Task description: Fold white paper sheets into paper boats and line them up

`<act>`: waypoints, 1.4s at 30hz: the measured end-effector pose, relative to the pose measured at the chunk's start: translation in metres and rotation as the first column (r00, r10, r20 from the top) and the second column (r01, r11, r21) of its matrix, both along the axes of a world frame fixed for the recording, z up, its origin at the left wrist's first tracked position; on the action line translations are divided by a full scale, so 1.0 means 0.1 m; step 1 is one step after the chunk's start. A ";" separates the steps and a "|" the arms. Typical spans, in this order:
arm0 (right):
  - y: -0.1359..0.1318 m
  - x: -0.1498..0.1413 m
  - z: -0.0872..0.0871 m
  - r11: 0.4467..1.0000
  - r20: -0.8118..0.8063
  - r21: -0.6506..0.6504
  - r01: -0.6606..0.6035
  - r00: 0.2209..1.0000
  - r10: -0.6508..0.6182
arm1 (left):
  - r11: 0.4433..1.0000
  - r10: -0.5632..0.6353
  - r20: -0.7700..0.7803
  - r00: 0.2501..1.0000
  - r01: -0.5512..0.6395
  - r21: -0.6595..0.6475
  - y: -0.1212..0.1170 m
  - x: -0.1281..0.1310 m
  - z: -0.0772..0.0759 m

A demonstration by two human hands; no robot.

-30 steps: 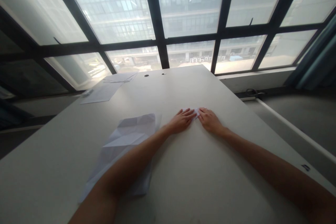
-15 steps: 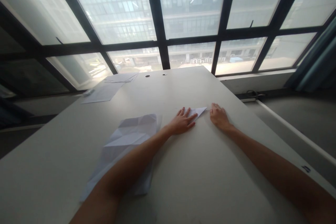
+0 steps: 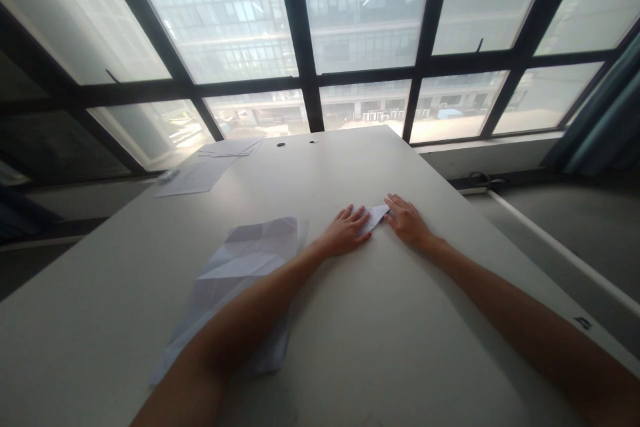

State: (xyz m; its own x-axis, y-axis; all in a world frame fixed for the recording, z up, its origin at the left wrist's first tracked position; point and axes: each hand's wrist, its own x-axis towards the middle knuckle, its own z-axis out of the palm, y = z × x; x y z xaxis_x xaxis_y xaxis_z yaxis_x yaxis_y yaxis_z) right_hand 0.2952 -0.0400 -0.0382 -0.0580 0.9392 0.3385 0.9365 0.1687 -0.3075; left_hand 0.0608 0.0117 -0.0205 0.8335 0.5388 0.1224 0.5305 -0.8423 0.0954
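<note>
A small piece of folded white paper (image 3: 376,215) lies on the white table, its pointed end toward the right. My left hand (image 3: 345,230) rests flat over the paper's left part with fingers spread, covering much of it. At the pointed end, my right hand (image 3: 406,219) has its thumb and fingers closed around the tip, which is partly hidden by them. Under and beside my left forearm lies a larger creased sheet of white paper (image 3: 250,250), partly covered by the arm.
Several white sheets (image 3: 200,173) lie at the table's far left, with a small clear object (image 3: 169,175) by the edge. Two round holes are near the table's far edge. Dark-framed windows (image 3: 310,103) stand behind. A pale bar (image 3: 545,233) runs along the right.
My right hand has moved left from beside the folded paper onto its pointed tip. The left hand stays pressed on the paper.
</note>
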 end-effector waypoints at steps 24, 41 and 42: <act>-0.04 -0.05 0.06 0.993 -0.004 0.074 -0.092 0.996 0.092 | 1.000 0.009 0.144 0.989 -0.006 -0.026 -0.02 -0.01 0.02; 0.03 -0.01 0.06 0.976 -0.545 0.216 0.033 0.833 0.093 | 0.989 0.055 0.140 0.989 -0.035 -0.144 0.01 0.03 0.06; 0.03 -0.03 0.06 0.975 -0.575 0.217 0.038 0.812 0.096 | 0.988 0.062 0.149 0.987 -0.039 -0.152 0.01 0.04 0.06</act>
